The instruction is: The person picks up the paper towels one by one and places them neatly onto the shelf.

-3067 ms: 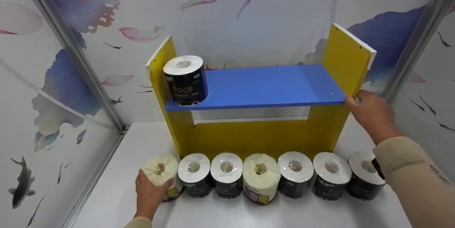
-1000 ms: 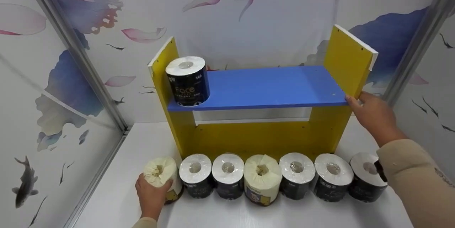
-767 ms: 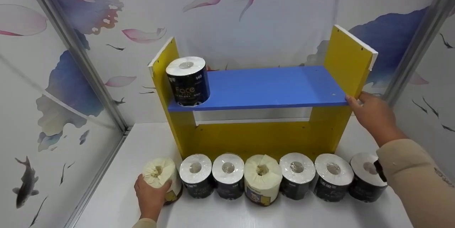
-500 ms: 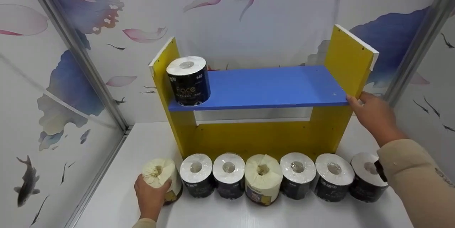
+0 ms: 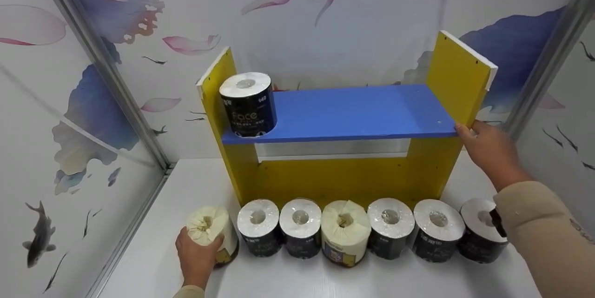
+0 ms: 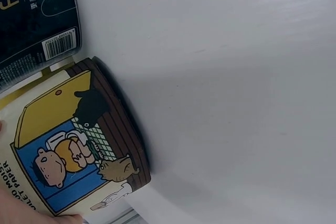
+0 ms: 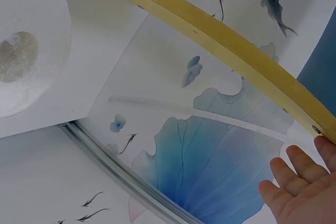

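In the head view my left hand point(image 5: 197, 254) grips a cream paper-wrapped toilet roll point(image 5: 211, 228), thumb and fingers on opposite sides. The roll stands upright at the left end of a row on the table. In the left wrist view this toilet roll point(image 6: 68, 145) shows its cartoon print. My right hand point(image 5: 492, 149) holds the right side panel of a yellow-and-blue shelf unit point(image 5: 344, 114), its thumb at the front edge near the blue board. The right wrist view shows that hand's extended fingers point(image 7: 302, 174) beside the yellow panel point(image 7: 236, 51).
A black-and-white toilet roll point(image 5: 248, 107) stands upright on the blue board's left end. Several more rolls line up before the unit, including a second cream roll point(image 5: 346, 233). The white table point(image 5: 153, 242) meets decorated walls point(image 5: 125, 56) at the sides and back.
Since the oldest frame, the left-hand roll has shifted slightly left, away from its neighbour, and my left hand sits a little lower on it. My right hand keeps its place on the shelf unit.
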Demonstrator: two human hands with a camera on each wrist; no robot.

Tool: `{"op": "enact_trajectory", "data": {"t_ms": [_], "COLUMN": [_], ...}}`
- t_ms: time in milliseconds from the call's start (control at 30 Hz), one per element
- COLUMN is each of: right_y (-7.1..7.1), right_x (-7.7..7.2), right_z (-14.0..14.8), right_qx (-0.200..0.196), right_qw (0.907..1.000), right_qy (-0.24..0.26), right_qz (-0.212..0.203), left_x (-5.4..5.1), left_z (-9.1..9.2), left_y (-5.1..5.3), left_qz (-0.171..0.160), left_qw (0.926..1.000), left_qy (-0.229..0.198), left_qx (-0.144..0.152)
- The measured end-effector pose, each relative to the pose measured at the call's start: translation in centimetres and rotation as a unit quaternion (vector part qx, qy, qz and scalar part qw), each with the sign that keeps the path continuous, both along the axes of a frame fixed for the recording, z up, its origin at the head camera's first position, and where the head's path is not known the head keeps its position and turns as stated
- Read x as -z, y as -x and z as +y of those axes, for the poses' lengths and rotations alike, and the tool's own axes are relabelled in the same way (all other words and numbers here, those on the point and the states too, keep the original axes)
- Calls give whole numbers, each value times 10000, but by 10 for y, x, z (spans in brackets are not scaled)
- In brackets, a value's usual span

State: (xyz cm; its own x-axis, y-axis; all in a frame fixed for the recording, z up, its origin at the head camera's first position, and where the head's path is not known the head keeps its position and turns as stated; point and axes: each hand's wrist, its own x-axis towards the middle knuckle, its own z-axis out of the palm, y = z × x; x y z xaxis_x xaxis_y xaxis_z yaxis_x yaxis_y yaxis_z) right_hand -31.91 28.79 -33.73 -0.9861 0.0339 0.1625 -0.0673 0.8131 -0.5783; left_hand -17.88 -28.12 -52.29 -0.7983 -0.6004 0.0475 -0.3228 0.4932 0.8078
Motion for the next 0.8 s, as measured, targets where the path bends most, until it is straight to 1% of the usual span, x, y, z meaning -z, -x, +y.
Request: {"op": "enact_trajectory", "data": {"t_ms": [133, 267, 367, 567, 800], "right_y": [0, -1, -1, 0, 0], "right_x": [0, 1, 1, 1, 1], "right_z": [0, 0, -1, -1, -1], "right_qx": [-18, -74, -101, -70, -48], "right_qw": [10000, 9999, 9998, 10000, 10000], "right_qy": [32, -36, -32, -14, -4], "right_qz": [-40, 108, 155, 46, -3], "left_x": [1, 2, 2, 1, -4], "left_z": [1, 1, 0, -2, -3], "left_y": [-1, -4, -4, -5, -8], "left_qz": [82, 176, 169, 151, 98], "left_qw": [10000, 9998, 9998, 9998, 9999], "left_qy": [16, 81, 115, 101, 49], "left_qx": [10, 42, 38, -18, -9]}}
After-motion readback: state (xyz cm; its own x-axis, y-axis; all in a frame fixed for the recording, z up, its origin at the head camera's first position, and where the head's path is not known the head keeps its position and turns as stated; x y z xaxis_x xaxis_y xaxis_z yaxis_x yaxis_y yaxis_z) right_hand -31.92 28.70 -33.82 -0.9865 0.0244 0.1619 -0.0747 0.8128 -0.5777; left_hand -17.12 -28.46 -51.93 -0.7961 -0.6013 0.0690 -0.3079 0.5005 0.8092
